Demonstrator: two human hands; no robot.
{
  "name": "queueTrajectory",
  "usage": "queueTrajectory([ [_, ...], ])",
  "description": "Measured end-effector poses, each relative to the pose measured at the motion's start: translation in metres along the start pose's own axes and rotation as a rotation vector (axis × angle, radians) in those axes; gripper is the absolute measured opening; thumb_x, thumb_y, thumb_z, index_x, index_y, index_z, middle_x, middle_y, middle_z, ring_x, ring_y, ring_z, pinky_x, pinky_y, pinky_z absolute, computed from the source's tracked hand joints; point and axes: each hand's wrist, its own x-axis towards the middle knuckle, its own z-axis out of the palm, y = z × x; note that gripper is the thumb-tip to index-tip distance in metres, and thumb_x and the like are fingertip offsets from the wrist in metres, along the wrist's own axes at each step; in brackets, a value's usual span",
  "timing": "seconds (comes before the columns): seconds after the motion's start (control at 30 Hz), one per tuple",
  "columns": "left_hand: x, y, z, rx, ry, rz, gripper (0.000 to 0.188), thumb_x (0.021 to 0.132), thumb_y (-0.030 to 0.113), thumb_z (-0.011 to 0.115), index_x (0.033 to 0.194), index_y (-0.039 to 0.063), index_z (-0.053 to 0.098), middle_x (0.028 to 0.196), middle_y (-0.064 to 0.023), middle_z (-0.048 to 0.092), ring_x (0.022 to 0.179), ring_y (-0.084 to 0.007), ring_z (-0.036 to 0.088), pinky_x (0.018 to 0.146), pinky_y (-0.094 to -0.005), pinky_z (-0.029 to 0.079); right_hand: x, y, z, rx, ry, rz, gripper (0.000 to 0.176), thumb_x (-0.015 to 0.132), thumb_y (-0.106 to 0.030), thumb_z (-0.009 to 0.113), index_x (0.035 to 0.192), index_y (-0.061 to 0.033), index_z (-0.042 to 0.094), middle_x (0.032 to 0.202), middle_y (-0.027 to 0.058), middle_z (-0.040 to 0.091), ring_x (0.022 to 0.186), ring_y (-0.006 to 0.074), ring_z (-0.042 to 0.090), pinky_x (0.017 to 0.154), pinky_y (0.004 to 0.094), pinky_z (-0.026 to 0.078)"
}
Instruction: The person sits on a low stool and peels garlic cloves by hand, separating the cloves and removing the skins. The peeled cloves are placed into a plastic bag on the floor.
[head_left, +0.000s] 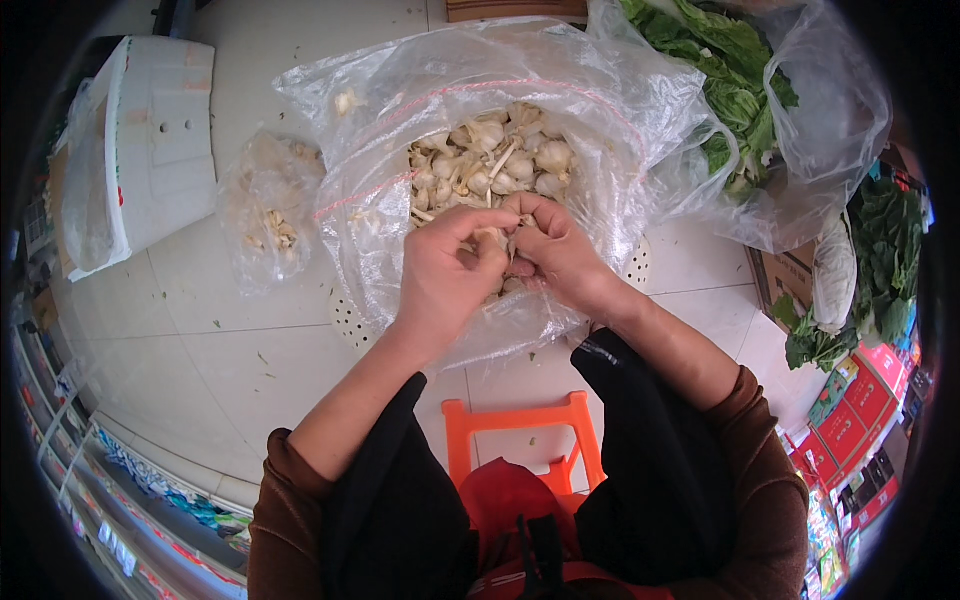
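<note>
Both hands meet over an opened clear plastic sack (480, 67) that holds a heap of garlic bulbs (517, 161). Between the fingers of my left hand (450, 266) and my right hand (562, 251) is a pale garlic bulb (491, 238), mostly covered by the fingers. The right thumb and forefinger pinch it from the right, and the left thumb and forefinger hold it from the left. Several garlic stems stick up from the heap just beyond my fingertips. Under the sack, parts of a perforated white basket (349, 319) show at both sides.
A small plastic bag (274, 217) with garlic scraps lies left on the tiled floor, near a white foam box (161, 142). Leafy greens in a plastic bag (739, 97) and a wrapped cabbage (834, 274) are at right. An orange stool (521, 420) shows between my knees; shelves (142, 517) stand lower left.
</note>
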Motion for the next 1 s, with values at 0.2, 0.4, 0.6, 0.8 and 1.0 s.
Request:
queueTrajectory([
  [0.2, 0.004, -0.013, -0.01, -0.462, -0.001, -0.222, 0.028, 0.097, -0.001, 0.054, 0.124, -0.002, 0.064, 0.105, -0.0071, 0.07, 0.085, -0.0126, 0.067, 0.071, -0.0255, 0.055, -0.002, -0.007, -0.002, 0.303, -0.102, 0.043, 0.024, 0.107, -0.026, 0.039, 0.109, -0.0072, 0.054, 0.098, 0.0047, 0.06, 0.073, 0.0105, 0.055, 0.057, 0.024, 0.043],
  [0.4, 0.009, -0.011, -0.011, -0.652, 0.237, -0.064, 0.065, 0.097, 0.006, 0.062, 0.153, 0.001, 0.029, 0.148, -0.0151, 0.046, 0.123, -0.02, 0.055, 0.099, -0.0323, 0.049, 0.005, -0.007, -0.004, 0.443, -0.142, -0.029, 0.056, 0.109, -0.048, 0.027, 0.123, -0.0005, 0.053, 0.11, 0.0111, 0.062, 0.096, 0.0195, 0.061, 0.083, 0.0325, 0.052],
  [0.6, 0.002, -0.01, -0.004, -0.892, 0.044, -0.264, 0.055, 0.104, 0.03, 0.053, 0.149, 0.001, 0.036, 0.14, -0.0089, 0.049, 0.124, -0.021, 0.052, 0.108, -0.0366, 0.041, -0.006, -0.016, 0.013, 0.33, -0.053, -0.174, 0.061, 0.109, -0.047, 0.026, 0.132, 0.0029, 0.051, 0.131, 0.0148, 0.057, 0.113, 0.0215, 0.059, 0.097, 0.0359, 0.049],
  [0.8, 0.005, -0.01, -0.003, -1.219, -0.014, -0.465, 0.053, 0.106, 0.043, 0.042, 0.144, 0.006, 0.044, 0.135, -0.0069, 0.052, 0.125, -0.0215, 0.05, 0.112, -0.0414, 0.038, -0.017, -0.023, 0.021, -0.107, -0.046, -0.502, 0.05, 0.109, -0.04, 0.034, 0.127, 0.0004, 0.058, 0.132, 0.0114, 0.058, 0.11, 0.0195, 0.058, 0.097, 0.0342, 0.046],
  [1.0, 0.005, -0.007, -0.004, -1.206, -0.043, -0.449, 0.055, 0.106, 0.042, 0.043, 0.145, 0.004, 0.042, 0.14, -0.0082, 0.05, 0.127, -0.0198, 0.048, 0.114, -0.0405, 0.036, -0.014, -0.027, 0.012, -0.701, 0.216, -0.582, 0.025, 0.092, -0.007, 0.06, 0.117, -0.0035, 0.064, 0.102, 0.0121, 0.062, 0.091, 0.0267, 0.061, 0.081, 0.0363, 0.05],
])
